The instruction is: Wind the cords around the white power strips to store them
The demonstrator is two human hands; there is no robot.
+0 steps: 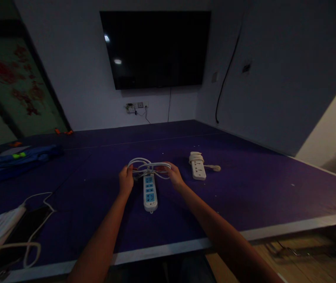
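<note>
A white power strip (pixel 150 199) with blue socket faces lies on the purple tabletop, its long side pointing toward me. Its white cord (pixel 156 164) is gathered in loops at the far end, bunched in the middle. My left hand (pixel 125 180) is closed on the left loops, and my right hand (pixel 173 175) is closed on the right loops. Something reddish shows behind the cord near both hands, too dim to make out. To the right lies a second white power strip (pixel 198 169), its cord wound around its far end and its plug resting on the table.
The purple table (pixel 244 196) has a pale front edge. At the left front lie a white power strip-like block (pixel 1 226), a dark flat object (pixel 28 226) and a white cable (pixel 33 243). Blue cloth (pixel 35 155) lies farther back. A television (pixel 158 49) hangs on the wall.
</note>
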